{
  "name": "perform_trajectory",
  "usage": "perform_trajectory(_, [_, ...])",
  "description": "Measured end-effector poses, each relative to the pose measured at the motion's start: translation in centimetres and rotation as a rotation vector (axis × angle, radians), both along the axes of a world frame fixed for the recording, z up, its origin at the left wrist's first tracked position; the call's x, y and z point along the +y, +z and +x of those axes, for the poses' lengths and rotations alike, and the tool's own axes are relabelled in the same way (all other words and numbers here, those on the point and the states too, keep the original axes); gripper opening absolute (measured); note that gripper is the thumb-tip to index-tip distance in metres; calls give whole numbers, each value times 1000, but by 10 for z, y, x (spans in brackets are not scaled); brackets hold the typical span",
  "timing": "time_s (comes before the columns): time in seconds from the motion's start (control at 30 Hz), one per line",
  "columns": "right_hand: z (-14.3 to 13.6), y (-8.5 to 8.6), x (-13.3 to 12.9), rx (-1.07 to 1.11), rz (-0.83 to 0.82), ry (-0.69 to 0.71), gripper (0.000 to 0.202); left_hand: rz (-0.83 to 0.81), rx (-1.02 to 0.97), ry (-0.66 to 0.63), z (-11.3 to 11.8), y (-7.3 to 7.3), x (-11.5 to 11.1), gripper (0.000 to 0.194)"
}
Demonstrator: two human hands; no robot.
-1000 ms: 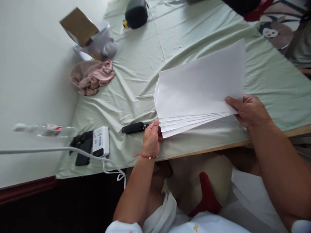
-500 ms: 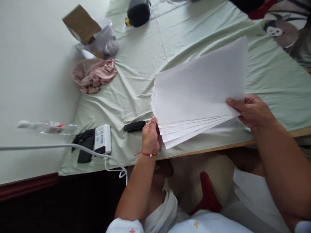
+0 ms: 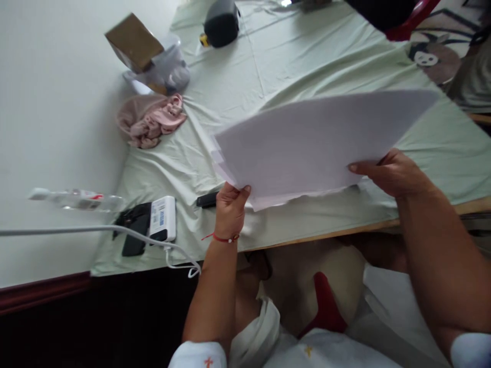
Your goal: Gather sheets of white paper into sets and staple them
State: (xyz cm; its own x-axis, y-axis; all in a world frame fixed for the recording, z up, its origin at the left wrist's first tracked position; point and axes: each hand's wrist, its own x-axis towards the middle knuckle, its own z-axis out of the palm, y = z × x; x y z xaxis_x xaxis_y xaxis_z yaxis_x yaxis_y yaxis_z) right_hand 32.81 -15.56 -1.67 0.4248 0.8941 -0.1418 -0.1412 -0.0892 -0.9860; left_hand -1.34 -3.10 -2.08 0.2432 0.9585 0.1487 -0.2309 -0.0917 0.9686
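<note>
A stack of white paper sheets (image 3: pixel 307 143) is held up over the near edge of the table, its sheets slightly fanned at the left and lower edges. My left hand (image 3: pixel 230 208), with a red string bracelet (image 3: pixel 226 239) at the wrist, pinches the stack's lower left corner, thumb on top. Toward the lower right, my right hand (image 3: pixel 395 174) grips the sheets with its thumb on the upper face; its other fingers are hidden behind. The far right part of the stack bends and droops. A black elongated object (image 3: pixel 207 200) lies just left of my left hand, partly covered by it.
On the green cloth-covered table (image 3: pixel 215 112) lie a pink cloth (image 3: pixel 153 122), a white power strip (image 3: pixel 163 219) with a cable, a dark phone-like object (image 3: pixel 135 243) and a clear bottle (image 3: pixel 80 200). Farther back are a cardboard box (image 3: pixel 134 43) and a black case (image 3: pixel 221 23).
The stack has tipped flatter and swung its far edge lower and to the right, and its lower sheets are less fanned. My left hand has shifted slightly left, its thumb now over the sheets.
</note>
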Motion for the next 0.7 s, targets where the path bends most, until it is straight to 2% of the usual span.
perform_trajectory(0.1, [-13,6,7,18,153,-107,53,9,-35,62,1,2,3,27])
perform_trajectory(0.23, [-25,14,12,47,282,-209,55,39,-47,141,-1,5,3,30])
perform_trajectory(0.3, [-26,15,11,22,252,-212,54,56,20,128,-2,4,5,35])
perform_trajectory(0.43, [-23,17,9,-115,67,-81,47,62,285,2,-3,-5,12,30])
perform_trajectory(0.6, [-23,21,6,-108,31,-93,36,126,337,13,-8,-8,19,24])
perform_trajectory(0.7, [-21,18,6,-119,15,-22,37,108,426,-52,-13,-7,20,24])
